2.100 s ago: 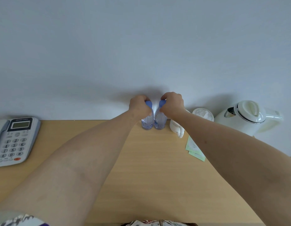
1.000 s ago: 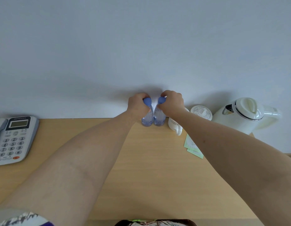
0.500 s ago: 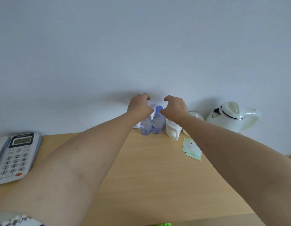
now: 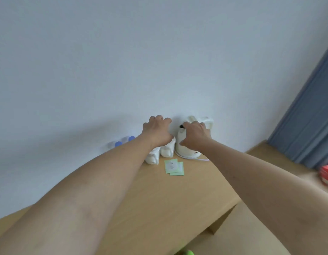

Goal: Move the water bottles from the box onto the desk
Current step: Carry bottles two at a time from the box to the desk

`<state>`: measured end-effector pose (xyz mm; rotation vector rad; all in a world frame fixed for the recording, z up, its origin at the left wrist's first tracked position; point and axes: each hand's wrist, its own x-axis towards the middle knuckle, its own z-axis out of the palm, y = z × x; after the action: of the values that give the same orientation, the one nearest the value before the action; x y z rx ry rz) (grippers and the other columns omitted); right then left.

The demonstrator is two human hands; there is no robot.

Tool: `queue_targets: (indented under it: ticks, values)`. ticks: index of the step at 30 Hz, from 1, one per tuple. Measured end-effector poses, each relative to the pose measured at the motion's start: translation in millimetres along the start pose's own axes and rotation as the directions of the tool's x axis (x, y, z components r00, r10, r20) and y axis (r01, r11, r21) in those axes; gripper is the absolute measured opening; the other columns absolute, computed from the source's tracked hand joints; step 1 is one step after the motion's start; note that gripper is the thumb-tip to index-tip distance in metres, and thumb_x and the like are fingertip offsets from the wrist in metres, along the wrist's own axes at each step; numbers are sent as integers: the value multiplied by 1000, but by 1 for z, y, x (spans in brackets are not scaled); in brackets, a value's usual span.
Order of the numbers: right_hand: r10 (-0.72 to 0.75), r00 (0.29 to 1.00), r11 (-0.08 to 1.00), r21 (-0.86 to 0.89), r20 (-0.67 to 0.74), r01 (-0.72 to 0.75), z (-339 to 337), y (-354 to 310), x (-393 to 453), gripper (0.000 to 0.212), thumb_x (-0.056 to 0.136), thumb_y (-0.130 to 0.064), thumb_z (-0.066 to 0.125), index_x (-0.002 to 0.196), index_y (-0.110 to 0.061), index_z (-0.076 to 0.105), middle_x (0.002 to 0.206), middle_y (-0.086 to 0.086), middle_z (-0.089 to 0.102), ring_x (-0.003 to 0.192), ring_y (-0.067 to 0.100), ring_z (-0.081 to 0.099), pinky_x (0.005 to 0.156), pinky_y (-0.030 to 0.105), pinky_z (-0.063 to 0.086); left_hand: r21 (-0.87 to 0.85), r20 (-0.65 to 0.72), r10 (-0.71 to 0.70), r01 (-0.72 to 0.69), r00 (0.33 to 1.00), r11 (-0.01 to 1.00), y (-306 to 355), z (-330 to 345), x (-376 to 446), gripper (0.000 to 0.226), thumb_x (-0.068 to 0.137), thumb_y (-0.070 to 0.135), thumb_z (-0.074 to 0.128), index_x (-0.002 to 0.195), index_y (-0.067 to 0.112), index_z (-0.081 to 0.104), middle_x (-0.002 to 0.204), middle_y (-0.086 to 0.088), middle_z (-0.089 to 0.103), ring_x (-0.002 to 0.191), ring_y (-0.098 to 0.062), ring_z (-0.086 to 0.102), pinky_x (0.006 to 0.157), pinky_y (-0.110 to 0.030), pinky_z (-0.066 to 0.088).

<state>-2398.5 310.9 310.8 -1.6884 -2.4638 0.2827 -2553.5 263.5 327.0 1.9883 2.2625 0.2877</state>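
Hands off the water bottles (image 4: 122, 143) since earlier, left hand (image 4: 157, 132) and right hand (image 4: 195, 136) loosely curled, grip empty.

Two water bottles (image 4: 123, 142) are seen standing upright, side by side, at the back of the desk (image 4: 159, 199) against the wall. Only their blue caps and a little of the clear tops can be made out, and they look blurry. The rest is hidden behind the left arm. They are placed well to the left of the fingers (image 4: 159, 119) of the left hand, not touched by them.
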Motion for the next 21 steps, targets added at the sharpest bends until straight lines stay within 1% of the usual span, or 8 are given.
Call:
queue_targets:
  ticks: [2,5,7,10,12,13,18,21]
  values:
    - [83,996,996,-14,-12,-83,-11,29,-17,58,82,-32,72,135,-24,49,127,6,51,123,31,43,84,38,34,24,21,61,-61,998,998,33,4,2,62,89,46,63,146,27,45,145,-6,45,134,-30,38,100,-44,41]
    - [190,981,981,-16,-36,-191,-26,74,-43,65,81,-37,74,138,-25,46,128,5,50,124,30,42,86,40,35,71,48,154,-157,987,985,86,9,3,64,91,52,61,147,30,43,150,-4,41,138,-29,35,105,-46,39]
    - [259,965,966,-1,-53,-259,-38,107,-62,65,82,-37,75,138,-24,45,127,6,49,123,30,41,85,40,34,86,65,214,-219,975,972,123,13,3,64,91,54,60,148,29,42,153,-5,38,141,-29,32,107,-47,38]
    - [346,935,938,20,-78,-346,-57,155,-93,61,80,-35,75,133,-24,46,119,5,49,116,29,43,79,39,32,94,83,313,-320,946,943,184,18,1,68,92,54,59,151,28,39,156,-6,36,142,-29,30,106,-48,37]
    - [390,915,921,39,-108,-388,-70,189,-117,57,79,-34,74,128,-23,47,111,4,47,110,28,43,78,39,32,84,90,372,-379,924,922,229,23,-4,68,92,54,59,152,28,38,156,-6,36,143,-28,29,106,-47,37]
    - [410,904,912,48,-123,-407,-77,207,-130,56,79,-34,73,128,-22,47,110,4,46,111,29,43,78,39,32,79,93,399,-406,912,911,253,26,-8,68,92,54,59,152,28,38,156,-6,36,143,-28,29,106,-46,37]
    - [516,840,856,71,-168,-512,-104,302,-201,55,81,-34,74,127,-23,48,121,7,50,116,31,43,83,40,32,21,108,512,-517,852,856,378,46,-37,65,91,51,60,149,28,42,152,-6,41,141,-28,31,104,-46,37]
    - [576,798,816,65,-177,-575,-119,361,-250,63,80,-38,77,134,-25,45,127,7,50,121,31,43,87,42,35,-21,133,562,-565,816,825,453,63,-63,59,90,50,62,143,27,47,144,-5,46,137,-27,35,100,-44,39]
